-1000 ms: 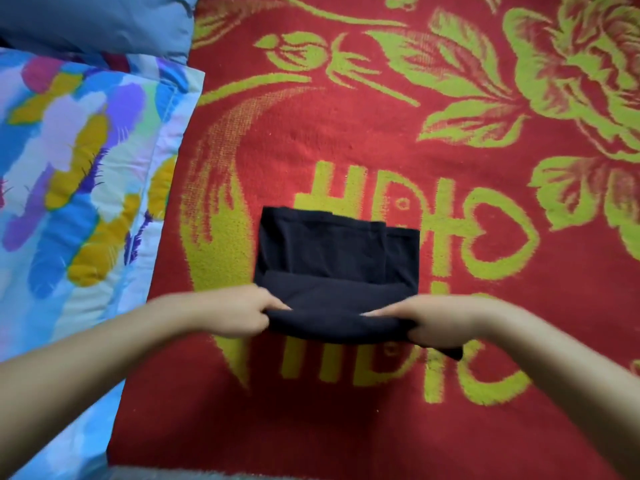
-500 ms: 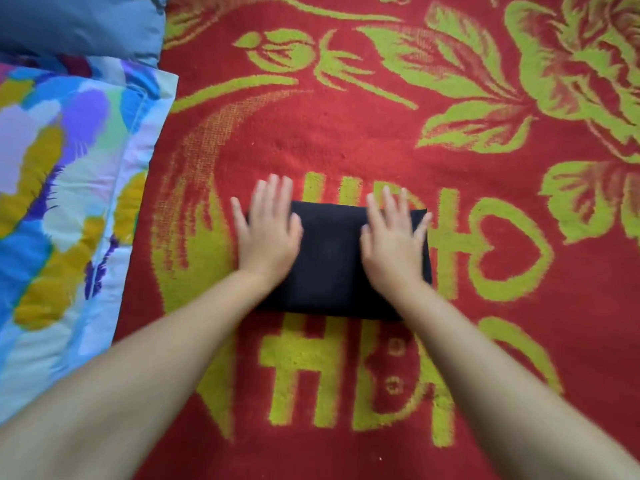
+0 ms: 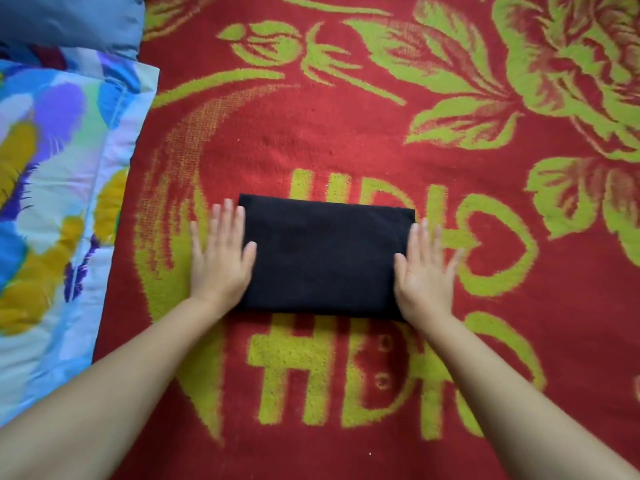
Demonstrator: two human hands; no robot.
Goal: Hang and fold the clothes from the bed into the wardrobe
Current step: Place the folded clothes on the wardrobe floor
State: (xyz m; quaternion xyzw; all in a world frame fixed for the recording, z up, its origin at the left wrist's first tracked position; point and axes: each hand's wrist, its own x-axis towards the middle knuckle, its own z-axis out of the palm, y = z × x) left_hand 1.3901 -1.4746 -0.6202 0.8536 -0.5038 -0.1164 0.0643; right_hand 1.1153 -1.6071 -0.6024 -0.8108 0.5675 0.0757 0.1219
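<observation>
A bright pillow (image 3: 52,209) with blue and yellow splashes lies on the left. My left hand (image 3: 221,258) lies flat, fingers straight, on the left edge of the folded black cloth (image 3: 325,258). The cloth sits on the red and green blanket (image 3: 346,126). My right hand (image 3: 424,268) lies flat on its right edge.

Blanket (image 3: 346,140) — no legible lettering
</observation>
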